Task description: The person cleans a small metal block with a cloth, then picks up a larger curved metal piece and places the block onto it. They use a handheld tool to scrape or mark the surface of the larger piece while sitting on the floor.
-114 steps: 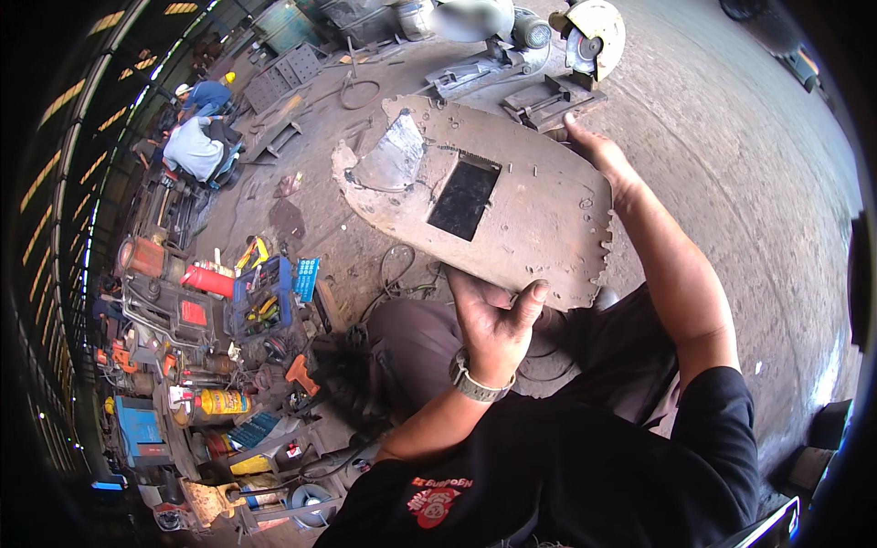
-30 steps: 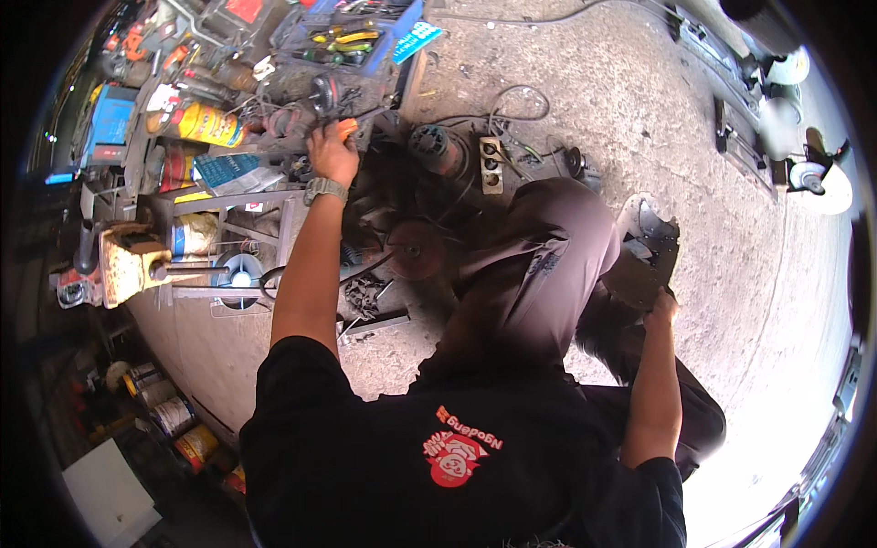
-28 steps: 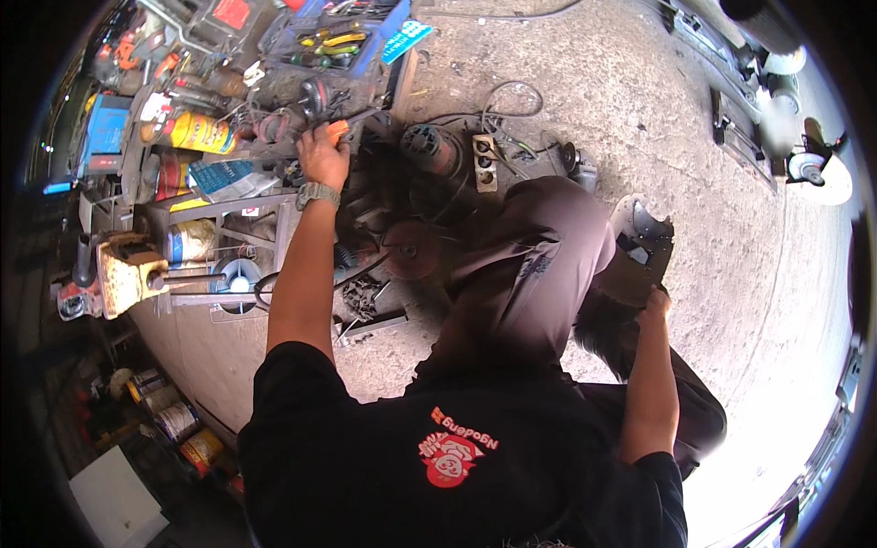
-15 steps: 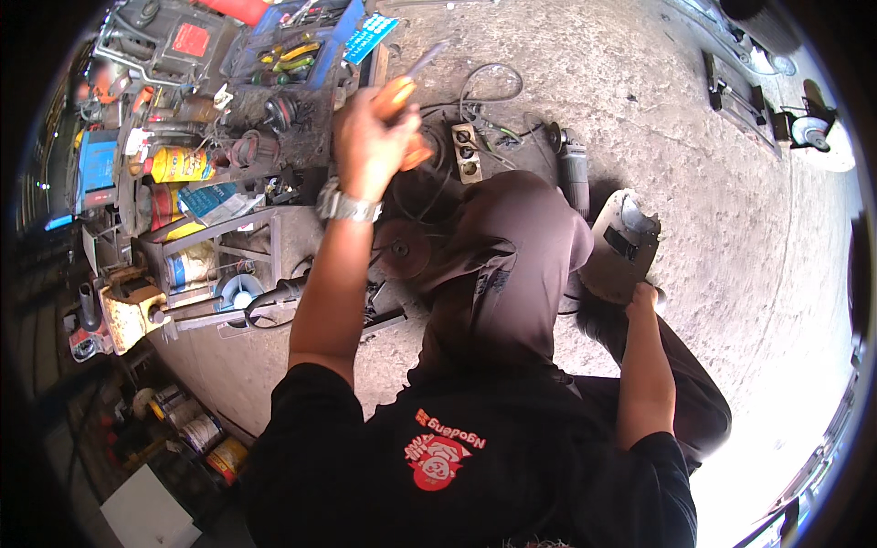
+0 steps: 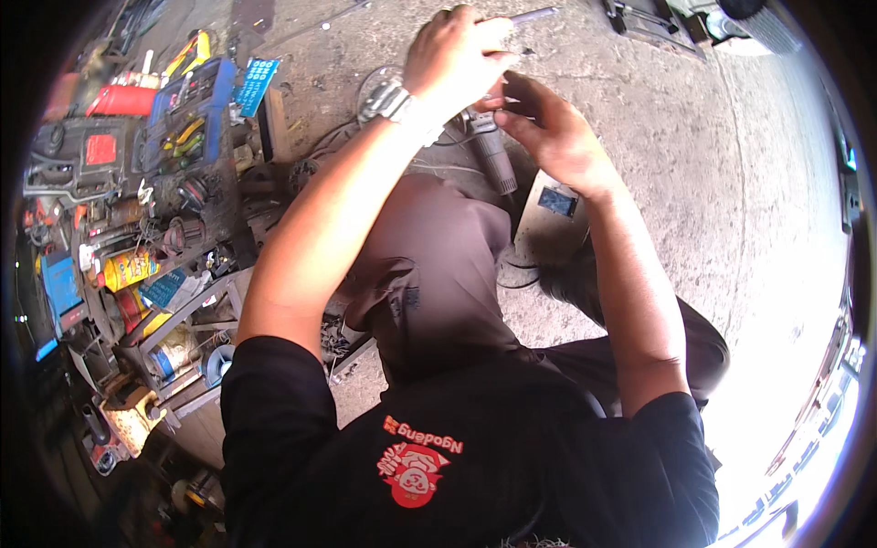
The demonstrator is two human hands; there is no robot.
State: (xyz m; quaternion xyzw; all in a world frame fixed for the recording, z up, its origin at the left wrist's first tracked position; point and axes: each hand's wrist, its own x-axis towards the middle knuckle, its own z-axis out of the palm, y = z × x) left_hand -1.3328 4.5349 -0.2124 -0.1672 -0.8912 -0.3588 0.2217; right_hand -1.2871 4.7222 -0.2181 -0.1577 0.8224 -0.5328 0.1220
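Fingers of the left hand [image 5: 454, 62], in the head view, are wrapped tight around a tool with a thin grey rod [image 5: 537, 15] poking out past them, its handle mostly hidden. The right hand [image 5: 568, 148] is close by, its fingers bent with gaps between them; whether they touch the tool, nobody can tell. The tool is already picked up, so that part seems done. The metal plate [image 5: 541, 239] sits apart from both hands, near the knee and partly behind the right forearm, so using the tool on it seems not yet begun, if that comes at all. The plate is flat, dull and tan-grey, with a dark hole shaped like a box (a bit like a little window). Next to it lies a grey grinder [image 5: 493, 157], long and round like a bottle. The floor [image 5: 699, 210] is rough and dusty, and the brown trousers [image 5: 429, 265] look soft and creased.
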